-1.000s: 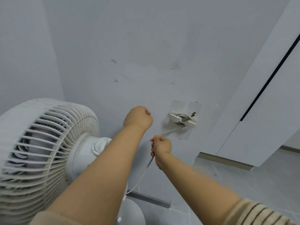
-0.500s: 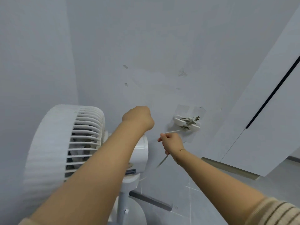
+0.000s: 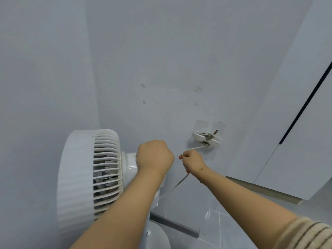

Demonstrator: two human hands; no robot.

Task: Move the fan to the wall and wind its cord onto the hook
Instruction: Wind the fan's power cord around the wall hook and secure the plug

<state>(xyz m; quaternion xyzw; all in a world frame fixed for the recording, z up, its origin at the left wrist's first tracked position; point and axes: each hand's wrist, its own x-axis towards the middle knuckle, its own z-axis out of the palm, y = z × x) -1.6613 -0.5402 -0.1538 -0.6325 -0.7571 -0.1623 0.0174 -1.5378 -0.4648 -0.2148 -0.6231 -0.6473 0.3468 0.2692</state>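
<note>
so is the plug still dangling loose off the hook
No, the plug sits on the hook among the wound turns, and only the cord runs off it, down to the right hand.

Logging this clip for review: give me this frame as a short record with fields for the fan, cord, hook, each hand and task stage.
fan: white pedestal fan, standing in the corner by the wall
cord: white cord, runs from the hook through the right hand and down toward the fan
hook: white wall hook, a few turns already wound on it, plug prongs sticking out
left hand: left hand, closed on the fan's rear housing
right hand: right hand, pinching the cord just below the hook
stage: winding under way, slack still hanging
</note>
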